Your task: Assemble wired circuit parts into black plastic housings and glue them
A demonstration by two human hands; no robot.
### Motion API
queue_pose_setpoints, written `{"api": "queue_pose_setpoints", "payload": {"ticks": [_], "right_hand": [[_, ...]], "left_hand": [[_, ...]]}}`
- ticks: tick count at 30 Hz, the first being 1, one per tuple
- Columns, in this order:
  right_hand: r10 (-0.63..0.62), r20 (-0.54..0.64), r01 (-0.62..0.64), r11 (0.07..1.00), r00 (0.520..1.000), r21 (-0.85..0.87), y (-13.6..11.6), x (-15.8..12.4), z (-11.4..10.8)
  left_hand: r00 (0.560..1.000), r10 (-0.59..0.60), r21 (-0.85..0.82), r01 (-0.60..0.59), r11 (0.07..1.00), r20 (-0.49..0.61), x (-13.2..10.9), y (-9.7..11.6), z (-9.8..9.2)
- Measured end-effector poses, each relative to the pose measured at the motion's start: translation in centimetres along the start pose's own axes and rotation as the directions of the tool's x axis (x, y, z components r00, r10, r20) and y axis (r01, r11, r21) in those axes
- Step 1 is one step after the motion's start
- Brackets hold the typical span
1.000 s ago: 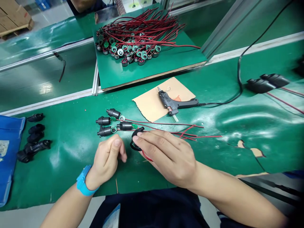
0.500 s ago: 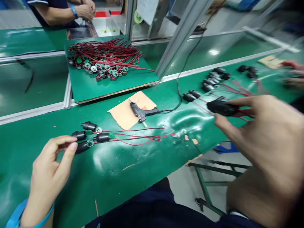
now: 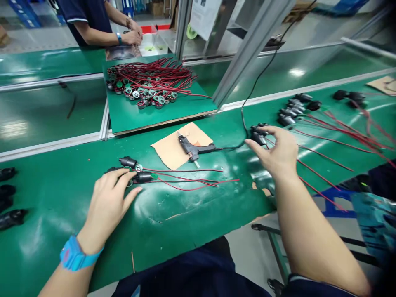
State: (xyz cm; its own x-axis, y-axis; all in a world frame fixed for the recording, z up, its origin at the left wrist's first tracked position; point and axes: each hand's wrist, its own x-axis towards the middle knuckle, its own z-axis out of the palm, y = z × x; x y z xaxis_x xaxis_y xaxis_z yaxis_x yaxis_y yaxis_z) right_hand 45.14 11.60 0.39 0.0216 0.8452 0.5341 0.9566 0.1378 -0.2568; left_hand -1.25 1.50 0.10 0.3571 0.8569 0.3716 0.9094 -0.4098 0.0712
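Note:
My left hand (image 3: 109, 202) is over a small group of black cylindrical housings (image 3: 142, 177) with red wires and small green discs. Its fingertips hide some of them, and the thumb stands apart. On the right, my right hand (image 3: 280, 152) has its thumb and index finger around a black housing (image 3: 258, 136) that lies against similar ones; the fingers partly cover these. Between the hands, a black glue gun (image 3: 194, 149) with a pale glue stick rests on a piece of cardboard (image 3: 165, 150).
A raised green board (image 3: 133, 121) bears a heap of red-wired round parts (image 3: 151, 84). More black housings lie at the left edge (image 3: 12, 218) and right (image 3: 292, 109). A metal post (image 3: 244, 53) rises behind the glue gun's cable. Another person's hands (image 3: 133, 37) work beyond.
My right hand has moved left and away from me, bringing a black housing to others on the table. My left hand has moved right over its group. The view has shifted.

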Motion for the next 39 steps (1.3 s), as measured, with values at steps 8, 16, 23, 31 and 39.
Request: {"api": "queue_pose_setpoints", "payload": {"ticks": [8, 16, 23, 31, 39], "right_hand": [[-0.384, 0.491, 0.423, 0.905, 0.782, 0.034, -10.9, 1.7, 2.6], [-0.391, 0.470, 0.411, 0.909, 0.791, 0.065, -10.4, 1.5, 4.0], [-0.528, 0.213, 0.283, 0.703, 0.822, 0.652, -14.7, -0.1, -0.8], [-0.599, 0.341, 0.038, 0.529, 0.725, 0.848, -17.1, -2.6, -1.7], [-0.607, 0.398, -0.016, 0.535, 0.688, 0.845, -17.8, -2.9, -1.0]], "left_hand": [[0.996, 0.057, -0.020, -0.056, 0.998, 0.062, 1.2, 2.3, 1.7], [0.985, -0.174, -0.375, 0.168, 0.911, 0.019, 0.1, 2.5, 0.5], [0.980, -0.200, -0.547, 0.169, 0.820, 0.004, -0.1, 2.7, -1.1], [0.960, -0.260, -0.539, 0.165, 0.826, -0.104, -0.1, 2.8, -1.4], [0.954, -0.280, -0.557, 0.177, 0.811, -0.105, -0.1, 3.3, -1.8]]}}
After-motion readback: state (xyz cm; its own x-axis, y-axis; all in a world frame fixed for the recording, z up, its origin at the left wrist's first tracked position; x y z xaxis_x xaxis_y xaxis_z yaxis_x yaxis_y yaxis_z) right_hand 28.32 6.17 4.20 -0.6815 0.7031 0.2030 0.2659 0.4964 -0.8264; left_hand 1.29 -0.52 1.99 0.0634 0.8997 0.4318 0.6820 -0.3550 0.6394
